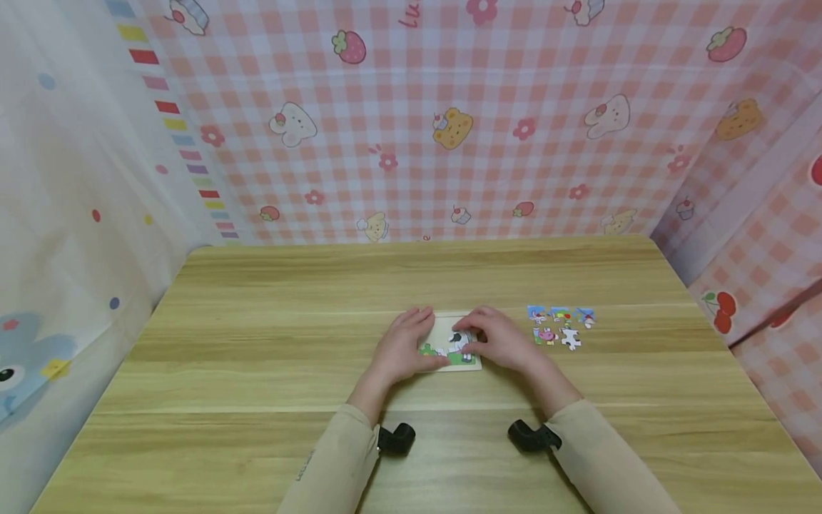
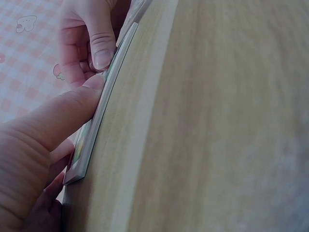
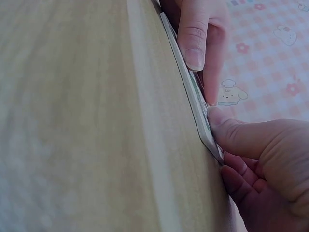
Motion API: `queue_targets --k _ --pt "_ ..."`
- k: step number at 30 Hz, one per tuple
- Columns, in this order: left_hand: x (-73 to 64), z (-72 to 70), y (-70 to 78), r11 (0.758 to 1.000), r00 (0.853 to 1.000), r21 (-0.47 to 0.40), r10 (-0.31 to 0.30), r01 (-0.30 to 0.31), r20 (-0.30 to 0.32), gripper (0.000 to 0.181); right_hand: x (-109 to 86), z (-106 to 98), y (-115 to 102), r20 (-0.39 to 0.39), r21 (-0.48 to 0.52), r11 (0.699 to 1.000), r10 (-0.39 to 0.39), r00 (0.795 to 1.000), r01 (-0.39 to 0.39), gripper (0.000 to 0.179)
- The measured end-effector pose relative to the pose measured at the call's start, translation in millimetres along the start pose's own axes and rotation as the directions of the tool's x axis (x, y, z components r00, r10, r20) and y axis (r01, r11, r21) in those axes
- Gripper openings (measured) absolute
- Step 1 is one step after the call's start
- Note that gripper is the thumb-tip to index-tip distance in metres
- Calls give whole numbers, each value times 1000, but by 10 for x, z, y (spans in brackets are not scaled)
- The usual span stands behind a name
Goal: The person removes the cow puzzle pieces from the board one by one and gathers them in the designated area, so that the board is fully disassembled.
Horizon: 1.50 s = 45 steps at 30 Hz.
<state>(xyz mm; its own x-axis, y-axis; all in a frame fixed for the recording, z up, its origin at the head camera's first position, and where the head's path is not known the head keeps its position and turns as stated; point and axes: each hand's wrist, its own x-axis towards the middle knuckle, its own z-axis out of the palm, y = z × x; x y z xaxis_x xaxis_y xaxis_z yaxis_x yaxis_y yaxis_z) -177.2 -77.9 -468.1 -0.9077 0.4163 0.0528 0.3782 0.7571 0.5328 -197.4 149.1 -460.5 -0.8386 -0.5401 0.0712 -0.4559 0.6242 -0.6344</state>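
Note:
A small jigsaw puzzle tray (image 1: 477,365) with a pale rim lies flat on the table between both hands. Green and white picture pieces fill its lower part; its upper part is bare. My left hand (image 1: 403,348) holds the tray at its left side, with the thumb over the front rim and the fingers along the left edge. In the left wrist view that thumb (image 2: 72,108) rests on the rim. Over the tray's right half, my right hand (image 1: 497,338) pinches a white-and-black puzzle piece (image 1: 457,338) between thumb and fingers. The fingers partly cover this piece.
Several loose puzzle pieces (image 1: 546,335) lie in two rows right of the tray, one of them a plain white piece (image 1: 570,338). The wooden table (image 1: 257,321) reaches back to a pink checked curtain (image 1: 411,143). Black wrist mounts (image 1: 397,438) sit at both sleeves.

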Motion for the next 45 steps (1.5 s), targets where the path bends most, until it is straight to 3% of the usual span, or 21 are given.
queue_targets --k 14,35,45 --pt "-3 8 -1 1000 1000 7 -8 8 4 91 -2 36 -8 -38 26 999 34 999 -33 28" --pt "7 18 -2 1000 1000 6 -17 17 7 91 -23 51 21 -74 101 993 -48 996 55 21" --pt "9 15 -9 1000 1000 11 -14 14 8 91 -22 37 -5 -55 68 996 -55 997 59 20"
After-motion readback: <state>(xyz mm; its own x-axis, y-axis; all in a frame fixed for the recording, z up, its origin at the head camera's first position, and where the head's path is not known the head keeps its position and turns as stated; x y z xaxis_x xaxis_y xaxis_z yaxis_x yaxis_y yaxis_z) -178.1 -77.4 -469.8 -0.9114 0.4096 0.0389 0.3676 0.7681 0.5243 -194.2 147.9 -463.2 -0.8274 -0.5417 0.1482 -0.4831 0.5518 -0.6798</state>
